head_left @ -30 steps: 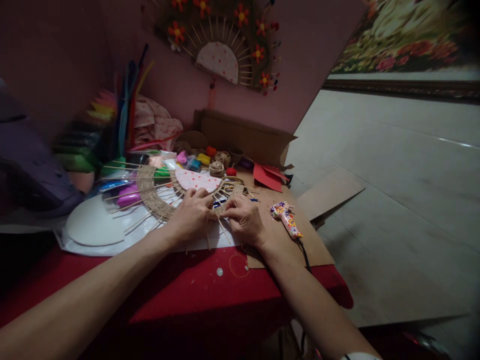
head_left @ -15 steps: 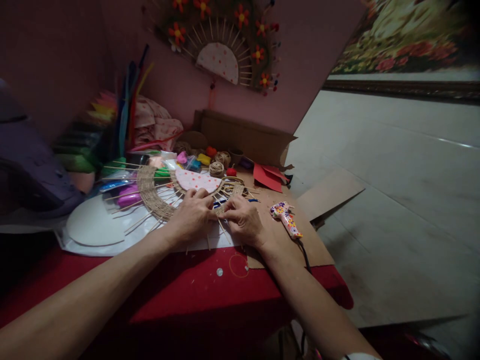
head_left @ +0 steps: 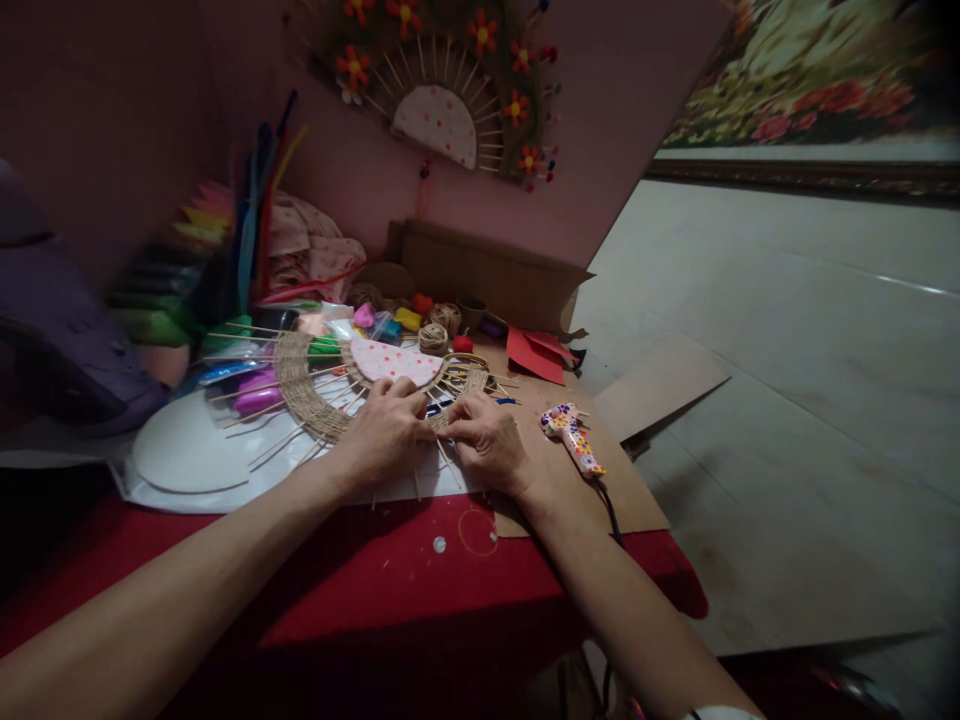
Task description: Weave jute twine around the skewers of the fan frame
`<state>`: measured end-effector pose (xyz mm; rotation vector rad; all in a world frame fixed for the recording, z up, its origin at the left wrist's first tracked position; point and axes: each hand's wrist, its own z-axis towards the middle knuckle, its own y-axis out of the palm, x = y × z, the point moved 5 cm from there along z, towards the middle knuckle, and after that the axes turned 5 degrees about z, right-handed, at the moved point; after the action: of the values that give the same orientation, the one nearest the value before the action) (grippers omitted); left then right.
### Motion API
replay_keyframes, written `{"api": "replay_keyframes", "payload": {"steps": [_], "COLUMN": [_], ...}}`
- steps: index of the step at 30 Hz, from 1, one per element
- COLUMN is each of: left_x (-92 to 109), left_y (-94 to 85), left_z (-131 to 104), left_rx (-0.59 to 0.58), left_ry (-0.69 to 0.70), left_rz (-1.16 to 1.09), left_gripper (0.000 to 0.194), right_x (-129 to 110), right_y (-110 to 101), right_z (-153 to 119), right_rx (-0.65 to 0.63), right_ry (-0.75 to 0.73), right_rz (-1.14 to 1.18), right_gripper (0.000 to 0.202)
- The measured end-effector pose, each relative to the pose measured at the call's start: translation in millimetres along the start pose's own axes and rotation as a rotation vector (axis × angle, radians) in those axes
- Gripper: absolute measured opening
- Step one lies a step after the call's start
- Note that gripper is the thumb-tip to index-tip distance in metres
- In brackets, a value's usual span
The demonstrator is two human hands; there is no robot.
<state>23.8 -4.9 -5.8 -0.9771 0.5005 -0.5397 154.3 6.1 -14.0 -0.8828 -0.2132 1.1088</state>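
Observation:
A half-round fan of thin sticks with a woven twine band (head_left: 304, 395) lies on the table, its dotted cloth centre (head_left: 394, 362) facing up. My left hand (head_left: 390, 425) presses over the band with its fingers closed on the near edge, hiding part of the weave. Close beside it, my right hand (head_left: 484, 435) pinches at the band's near edge, thumb and forefinger together among the stick ends. Any strand between those fingertips is too small to make out. Behind the hands, a blue-handled tool (head_left: 439, 408) shows partly through the sticks.
A flower-patterned glue gun (head_left: 574, 440) with a black cord lies on cardboard (head_left: 630, 505) at right. Twine balls (head_left: 433, 338), coloured clay packs (head_left: 257, 393) and red paper (head_left: 536, 355) sit behind. A white disc (head_left: 187, 445) is at left. A finished fan (head_left: 435, 120) hangs on the wall.

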Motion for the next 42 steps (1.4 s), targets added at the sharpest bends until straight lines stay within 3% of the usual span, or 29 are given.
{"api": "replay_keyframes", "payload": {"steps": [42], "left_x": [0.2], "left_y": [0.3], "left_z": [-0.3], "left_rx": [0.013], "left_ry": [0.002], "left_rz": [-0.013], "left_gripper": [0.014], "right_x": [-0.1], "right_y": [0.7], "right_z": [-0.2], "right_rx": [-0.017], "right_ry": [0.003], "right_rz": [-0.025], "right_gripper": [0.02]}}
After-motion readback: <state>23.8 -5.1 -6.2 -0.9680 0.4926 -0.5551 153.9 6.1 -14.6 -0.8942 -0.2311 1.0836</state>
